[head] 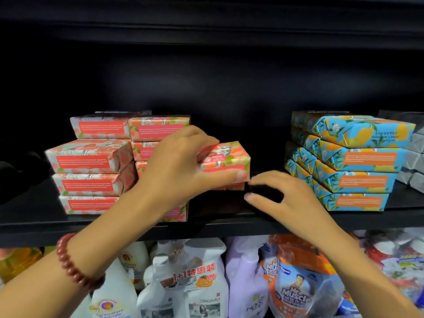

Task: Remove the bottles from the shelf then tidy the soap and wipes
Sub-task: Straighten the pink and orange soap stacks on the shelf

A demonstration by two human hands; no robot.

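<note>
On the left of the frame, pink soap packs (91,171) sit on the black shelf (206,228) in flat stacks, three high in the front pile with more behind. From the lower left, the left forearm, with a red bead bracelet (68,260) on the wrist, reaches up and across these stacks. The left hand (176,164) grips one pink soap bar (226,160) at the middle of the frame, fingers curled over its top left edge and thumb pressed along its lower front edge. A strip of another pink pack shows just beneath the bar.

Just right of it, the right hand (286,198) hangs over the bare shelf board, holding nothing, thumb and forefinger spread in a loose curve. The forefinger tip is just beside the bar's lower right corner; whether it touches cannot be told.

Further right, blue-and-orange packs (358,166) lie stacked four high, with grey packs (413,152) at the right edge. Along the bottom of the frame, spray bottles (202,283) and an orange refill pouch (296,292) stand crowded together.
</note>
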